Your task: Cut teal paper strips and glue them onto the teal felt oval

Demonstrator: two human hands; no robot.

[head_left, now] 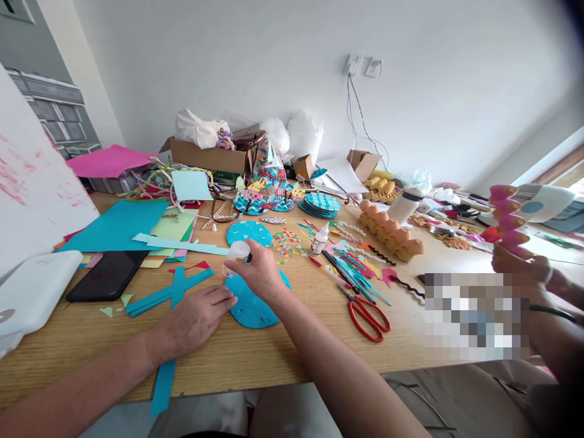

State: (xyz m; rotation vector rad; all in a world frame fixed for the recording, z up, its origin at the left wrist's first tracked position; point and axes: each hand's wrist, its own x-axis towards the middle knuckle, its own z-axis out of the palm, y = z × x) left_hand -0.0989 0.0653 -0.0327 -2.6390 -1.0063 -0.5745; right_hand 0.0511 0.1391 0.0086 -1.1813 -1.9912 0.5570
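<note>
My right hand (260, 274) grips a small round translucent plastic thing (239, 250) with a white top, perhaps a tape roll or a little tub, above a blue paper disc (258, 310). My left hand (198, 317) lies low and flat, fingertips at the disc's left edge, partly over a blue paper strip (164, 389). More blue strips (150, 298) lie crossed to its left. A pale blue strip (191, 245) runs towards the thing in my right hand. Behind is a second blue disc (241, 231) with light bits on it.
Red-handled scissors (371, 319), a glue bottle (320, 239) and confetti (289, 246) lie to the right. A black phone (107, 277) and coloured paper sheets (123, 225) are at left. At far right another person's hand (520, 264) holds a pink egg-carton strip (506, 216).
</note>
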